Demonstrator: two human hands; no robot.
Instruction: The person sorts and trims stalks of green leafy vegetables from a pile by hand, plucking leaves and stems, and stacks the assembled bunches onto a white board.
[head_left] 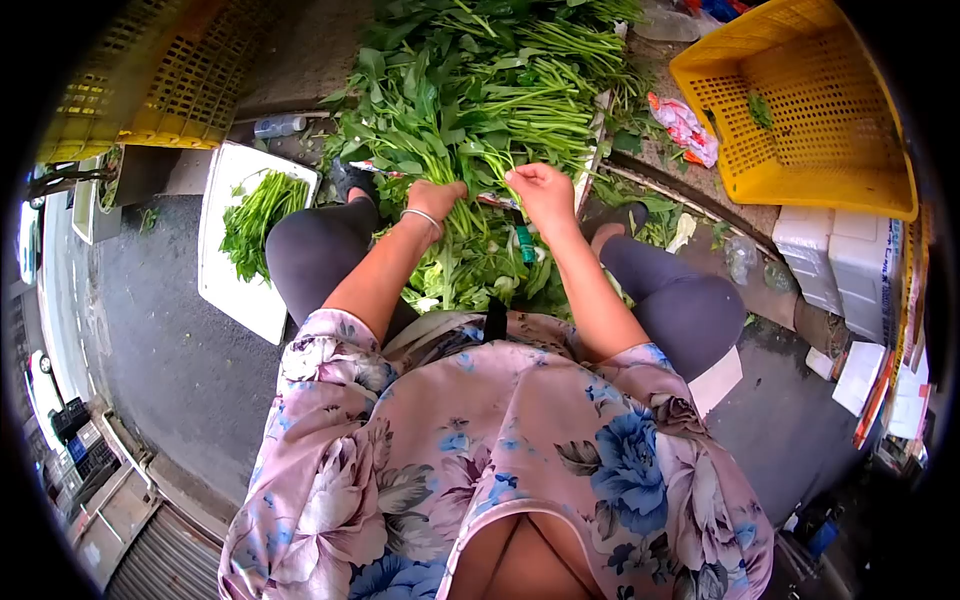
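Note:
My left hand (437,200), with a bracelet at the wrist, is closed round a bunch of leafy greens (433,160) that looks like water spinach. Just to its right, my right hand (545,195) pinches thumb and fingers together at a thin green stem (497,158). Beyond both hands spreads a large heap of the same long-stemmed greens (540,100). Loose leaves and trimmings (460,270) lie below the hands, between my knees. A small dark green object (525,243) hangs or lies under my right hand; its kind is unclear.
At left, a white foam board (240,300) carries another bunch of greens (262,222). Yellow crates stand at upper left (190,100) and upper right (800,170). White foam boxes (835,260) are stacked at right. A plastic bottle (280,126) lies beyond the board.

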